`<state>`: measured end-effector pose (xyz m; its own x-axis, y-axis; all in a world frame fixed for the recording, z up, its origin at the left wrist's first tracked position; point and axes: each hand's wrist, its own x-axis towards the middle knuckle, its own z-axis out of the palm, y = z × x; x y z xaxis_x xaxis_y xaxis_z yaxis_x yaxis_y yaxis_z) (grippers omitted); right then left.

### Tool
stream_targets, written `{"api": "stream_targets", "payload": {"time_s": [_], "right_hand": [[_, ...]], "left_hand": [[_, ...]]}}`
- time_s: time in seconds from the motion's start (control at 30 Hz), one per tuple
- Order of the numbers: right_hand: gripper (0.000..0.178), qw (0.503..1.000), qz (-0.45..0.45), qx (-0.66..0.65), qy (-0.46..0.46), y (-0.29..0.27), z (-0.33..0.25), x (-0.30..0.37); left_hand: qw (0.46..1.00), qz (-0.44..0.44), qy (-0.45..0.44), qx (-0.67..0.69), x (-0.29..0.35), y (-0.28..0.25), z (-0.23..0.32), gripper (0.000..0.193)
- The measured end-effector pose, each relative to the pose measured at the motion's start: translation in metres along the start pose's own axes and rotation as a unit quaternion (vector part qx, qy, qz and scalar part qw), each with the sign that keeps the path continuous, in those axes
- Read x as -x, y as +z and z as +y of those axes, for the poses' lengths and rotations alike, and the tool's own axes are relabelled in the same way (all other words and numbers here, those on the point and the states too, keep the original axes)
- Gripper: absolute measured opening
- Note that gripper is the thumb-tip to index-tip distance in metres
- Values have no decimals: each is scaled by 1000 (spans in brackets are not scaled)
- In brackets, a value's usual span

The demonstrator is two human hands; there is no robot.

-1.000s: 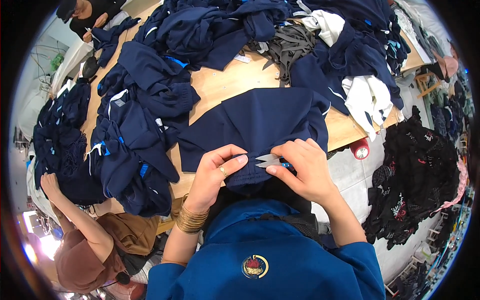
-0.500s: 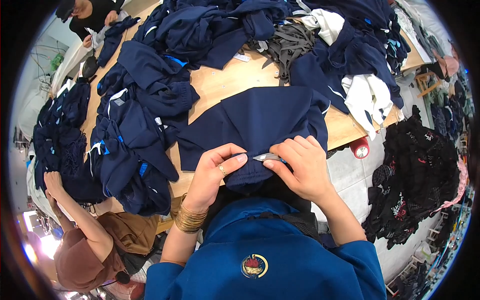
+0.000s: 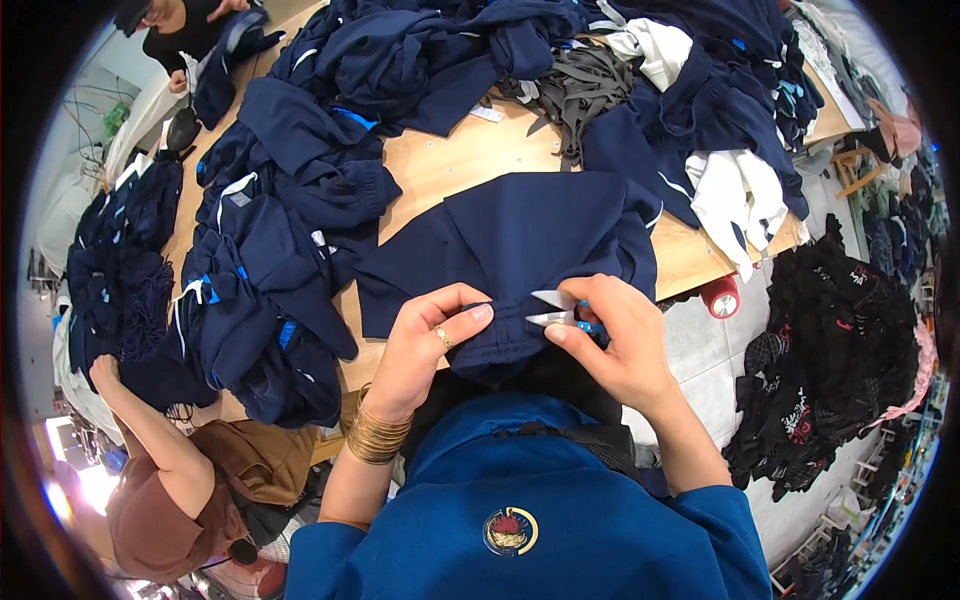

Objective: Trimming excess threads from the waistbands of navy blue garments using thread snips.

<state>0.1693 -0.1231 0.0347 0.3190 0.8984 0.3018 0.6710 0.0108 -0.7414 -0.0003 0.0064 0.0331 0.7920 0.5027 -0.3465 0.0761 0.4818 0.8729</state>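
A navy garment [image 3: 530,225] lies spread in front of me, its gathered elastic edge hanging at the table's near side. My left hand [image 3: 435,340] pinches that gathered edge between thumb and fingers. In my right hand [image 3: 620,335] is a pair of thread snips [image 3: 552,308] with grey blades and a bit of blue at the handle. The two blades stand apart, tips pointing left at the gathered edge, just right of my left thumb. My right palm hides most of the snips' handle.
Navy garments [image 3: 270,240] are heaped on the wooden table [image 3: 430,165] at left and back. Dark grey strips [image 3: 580,90] and white cloth [image 3: 735,195] lie at the far right. Black garments [image 3: 830,340] pile on the floor. A person in brown [image 3: 165,500] works at my left; another [image 3: 190,40] stands far left.
The snips' blades have spread apart and turned more into view, and my right hand has shifted slightly right. My left hand keeps its grip. The far-left person's hands and cloth have moved.
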Motion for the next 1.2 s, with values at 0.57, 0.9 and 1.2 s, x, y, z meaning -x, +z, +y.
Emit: {"api": "stream_targets", "payload": {"time_s": [0.57, 0.9, 1.2], "right_hand": [[13, 961, 39, -231, 146, 7, 4, -4], [30, 971, -53, -185, 139, 5, -15, 7], [30, 965, 34, -241, 98, 30, -11, 20]], "left_hand": [[1000, -5, 9, -17, -1, 3, -3, 12], [999, -17, 16, -27, 0, 3, 4, 12], [996, -52, 36, 55, 4, 7, 10, 62]]}}
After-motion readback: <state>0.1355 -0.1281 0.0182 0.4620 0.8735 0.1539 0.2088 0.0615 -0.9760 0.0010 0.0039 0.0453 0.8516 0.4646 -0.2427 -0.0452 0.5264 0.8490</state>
